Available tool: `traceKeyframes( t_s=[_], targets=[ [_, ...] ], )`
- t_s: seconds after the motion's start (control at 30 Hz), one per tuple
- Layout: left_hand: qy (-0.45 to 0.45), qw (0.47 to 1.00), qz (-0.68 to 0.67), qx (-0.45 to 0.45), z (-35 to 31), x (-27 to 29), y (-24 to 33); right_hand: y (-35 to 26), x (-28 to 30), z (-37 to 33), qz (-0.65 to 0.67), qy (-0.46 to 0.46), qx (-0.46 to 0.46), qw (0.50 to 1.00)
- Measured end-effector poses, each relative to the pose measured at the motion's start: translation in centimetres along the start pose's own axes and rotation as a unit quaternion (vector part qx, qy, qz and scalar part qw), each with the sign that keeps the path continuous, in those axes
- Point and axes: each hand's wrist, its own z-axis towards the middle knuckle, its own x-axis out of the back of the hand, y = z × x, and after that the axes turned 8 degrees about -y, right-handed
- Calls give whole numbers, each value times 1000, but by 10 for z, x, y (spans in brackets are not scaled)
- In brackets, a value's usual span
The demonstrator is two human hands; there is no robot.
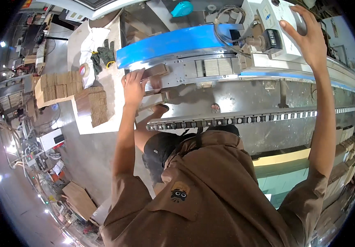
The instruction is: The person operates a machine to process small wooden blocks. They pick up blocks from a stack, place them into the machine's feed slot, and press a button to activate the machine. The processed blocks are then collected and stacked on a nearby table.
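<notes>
At the left end of the machine's metal rail (177,74), my left hand (134,87) is closed on the end of a flat brown block (154,71); its material is hard to make out. Just below that block is a blurred brown piece (154,85). My right hand (309,39) reaches far up to the right, fingers spread and nothing in them, against a white machine housing (282,31). Beside it, a black counter with a digit display (272,39) is mounted on the machine. A long blue guard (173,43) runs behind the rail.
A white table (113,105) at left bears stacked brown pieces (93,105), dark gloves (105,55), white cloth (93,41) and a tape roll (84,70). A chain conveyor (243,119) crosses in front of my body. Green and yellow stacked sheets (286,168) are at lower right.
</notes>
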Motion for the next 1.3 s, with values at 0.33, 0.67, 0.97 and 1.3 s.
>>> traceKeyframes(
  t_s=[0.33,0.67,0.97,1.3],
  targets=[
    [102,994,-42,6,3,3,98,-10,7,-2,-28,18,-1,999],
    [151,986,-46,-59,74,-113,185,-26,19,-3,4,18,-28,999],
    [91,987,-70,-116,88,-113,183,-27,20,-3,5,13,-40,999],
    [56,989,-67,-118,98,-115,199,-29,21,-3,8,33,-30,999]
  ],
)
